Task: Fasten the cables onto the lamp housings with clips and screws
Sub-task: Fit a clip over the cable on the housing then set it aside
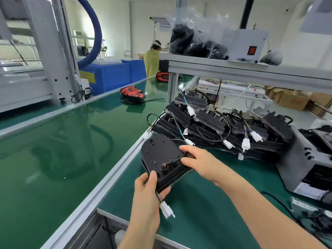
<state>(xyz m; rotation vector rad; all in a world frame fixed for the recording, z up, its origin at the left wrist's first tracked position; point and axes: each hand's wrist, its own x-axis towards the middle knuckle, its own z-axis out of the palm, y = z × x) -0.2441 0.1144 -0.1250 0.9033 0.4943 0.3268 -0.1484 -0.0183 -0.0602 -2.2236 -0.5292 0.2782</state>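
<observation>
The black lamp housing (160, 155) is held back-side up, tilted, just above the green work table (212, 203) near its left edge. A black cable (172, 161) loops across the housing's back. From under its 6 o'clock edge a wire bundle ends in a white connector (167, 211) that hangs free.

The left hand (148, 188) grips the housing at 6 o'clock, thumb on top and fingers beneath. The right hand (196, 159) clamps the 3 o'clock side, thumb and fingers curled round the edge where the cable runs.

At 2 o'clock a pile of housings (224, 126) with white plugs lies on the table under a shelf (242, 71). At 9 o'clock runs the green conveyor belt (62, 150), with a red lamp (132, 94) on it at 11 o'clock. A person (151, 62) stands far off at 12 o'clock.
</observation>
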